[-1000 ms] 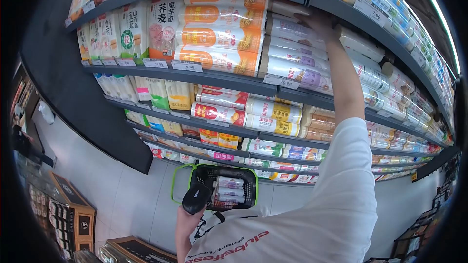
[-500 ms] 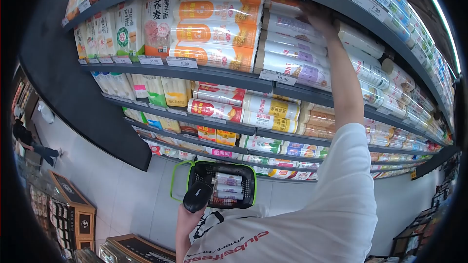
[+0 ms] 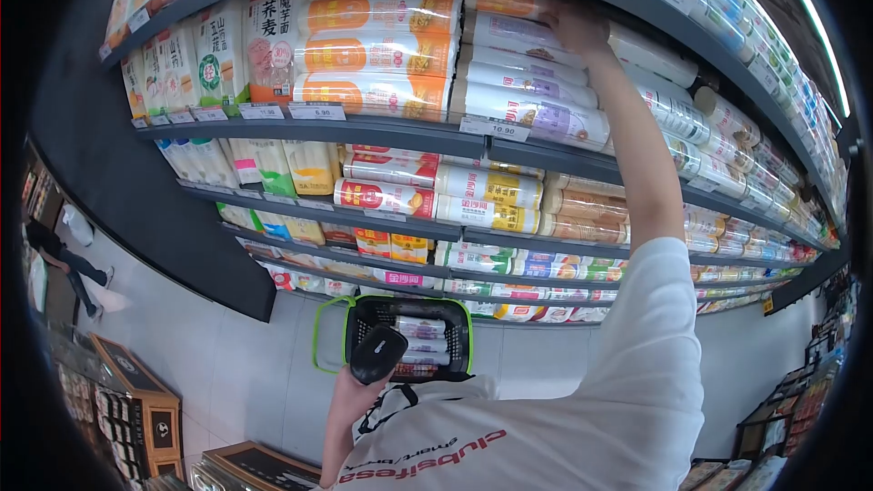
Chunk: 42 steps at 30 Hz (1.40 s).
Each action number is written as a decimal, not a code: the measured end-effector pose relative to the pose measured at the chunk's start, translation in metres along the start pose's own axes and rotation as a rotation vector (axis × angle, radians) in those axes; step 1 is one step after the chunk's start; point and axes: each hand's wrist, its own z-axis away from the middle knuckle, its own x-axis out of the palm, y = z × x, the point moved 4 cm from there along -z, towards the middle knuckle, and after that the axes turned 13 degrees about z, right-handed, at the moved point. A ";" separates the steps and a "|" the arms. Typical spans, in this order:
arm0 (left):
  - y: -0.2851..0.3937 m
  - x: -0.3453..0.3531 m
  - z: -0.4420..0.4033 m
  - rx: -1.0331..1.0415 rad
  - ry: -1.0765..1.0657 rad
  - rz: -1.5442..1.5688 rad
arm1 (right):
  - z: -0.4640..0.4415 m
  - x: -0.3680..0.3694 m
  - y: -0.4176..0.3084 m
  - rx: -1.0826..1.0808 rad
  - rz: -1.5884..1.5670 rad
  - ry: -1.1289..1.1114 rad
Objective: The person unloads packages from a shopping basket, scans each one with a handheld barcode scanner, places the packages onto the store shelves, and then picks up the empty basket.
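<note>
My left hand point(image 3: 349, 402) is closed round a black handheld barcode scanner point(image 3: 378, 354), low in the view. Below it on the floor stands a black shopping basket point(image 3: 462, 345) with a green rim, holding several noodle packs point(image 3: 421, 327) with purple-and-white labels. My right hand point(image 3: 578, 27) reaches up into a shelf bay, at the right end of an orange-wrapped noodle pack point(image 3: 503, 0) that lies on top of the stacked purple-labelled packs point(image 3: 529, 103). Shade under the shelf above hides its fingers, so their grip is not visible.
Price tags line the grey shelf edge point(image 3: 382, 125). To the left are orange noodle rolls point(image 3: 377, 53) and upright flat packs point(image 3: 273, 45). A dark end panel point(image 3: 209, 245) borders the shelving. A person point(image 3: 68, 259) is in the far left aisle, near wooden display stands point(image 3: 141, 391).
The shelves have shifted left and slightly up in the view. More of the orange-wrapped pack shows beside my right hand, which remains in the same bay. My left hand still holds the scanner.
</note>
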 end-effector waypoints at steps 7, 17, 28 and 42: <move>0.007 -0.002 0.009 -0.050 0.067 -0.006 | -0.040 0.042 0.016 0.077 -0.233 0.258; -0.010 -0.016 0.019 0.049 0.131 0.004 | -0.059 0.057 0.008 0.160 -0.101 0.125; 0.003 -0.006 0.012 0.094 0.068 0.007 | 0.000 0.054 -0.047 -0.211 -0.112 -0.115; -0.044 -0.030 0.001 0.057 0.085 -0.008 | 0.229 -0.024 -0.120 -0.040 -0.317 0.393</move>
